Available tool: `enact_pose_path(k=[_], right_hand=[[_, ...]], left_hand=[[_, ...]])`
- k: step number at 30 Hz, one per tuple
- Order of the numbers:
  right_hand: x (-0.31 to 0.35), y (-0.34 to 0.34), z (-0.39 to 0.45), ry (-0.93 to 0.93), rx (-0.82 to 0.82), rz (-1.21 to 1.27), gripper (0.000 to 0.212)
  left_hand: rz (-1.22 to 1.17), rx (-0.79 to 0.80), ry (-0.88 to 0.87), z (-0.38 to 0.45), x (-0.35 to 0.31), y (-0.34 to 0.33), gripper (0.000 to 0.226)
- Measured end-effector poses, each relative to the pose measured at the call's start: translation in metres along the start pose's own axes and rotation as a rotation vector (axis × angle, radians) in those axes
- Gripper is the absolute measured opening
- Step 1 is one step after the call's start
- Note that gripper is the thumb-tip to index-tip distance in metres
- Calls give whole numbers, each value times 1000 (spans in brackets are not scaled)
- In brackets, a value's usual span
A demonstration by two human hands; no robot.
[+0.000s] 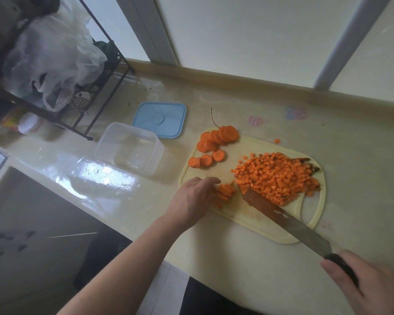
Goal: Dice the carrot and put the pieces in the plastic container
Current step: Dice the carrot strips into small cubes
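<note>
My left hand [195, 196] presses down on a small cluster of cut carrot [224, 193] on the cutting board [243, 215], while my right hand [364, 283] is wrapped around the knife [280, 214] handle — its blade tip touches the pile of diced carrot [275, 178] between my hands. Beyond my left hand sit carrot slices [216, 142], and the plastic container [129, 147] stands open on the bench [362, 142] — blue lid [159, 119] behind it.

A black wire-frame metal rack [105, 71] is positioned at the left end of the pale glossy countertop [248, 103]. Crumpled translucent plastic bags [52, 57] are held in the rack. A white round lidded jar [30, 126] is seen beneath it. Two faint pink and purple marks [295, 113] are noted near the beige back ledge [259, 84].
</note>
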State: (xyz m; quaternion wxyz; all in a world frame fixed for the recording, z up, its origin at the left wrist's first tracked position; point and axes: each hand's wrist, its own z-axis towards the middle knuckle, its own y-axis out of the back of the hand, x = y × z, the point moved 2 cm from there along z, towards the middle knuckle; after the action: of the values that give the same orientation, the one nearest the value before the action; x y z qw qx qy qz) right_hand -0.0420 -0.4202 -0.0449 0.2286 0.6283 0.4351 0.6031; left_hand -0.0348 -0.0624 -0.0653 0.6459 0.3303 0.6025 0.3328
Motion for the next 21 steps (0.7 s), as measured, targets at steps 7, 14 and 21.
enact_pose_path(k=[7,14,21], right_hand=[[-4,2,0,-28,34,-49,59],[1,5,0,-39,48,-28,59],[2,7,-2,-73,77,-16,55]], left_hand=[[-9,-65,57,1,-1,-1,28],[17,-164,124,-4,-10,-9,33],[58,-88,-221,-27,6,-9,19]])
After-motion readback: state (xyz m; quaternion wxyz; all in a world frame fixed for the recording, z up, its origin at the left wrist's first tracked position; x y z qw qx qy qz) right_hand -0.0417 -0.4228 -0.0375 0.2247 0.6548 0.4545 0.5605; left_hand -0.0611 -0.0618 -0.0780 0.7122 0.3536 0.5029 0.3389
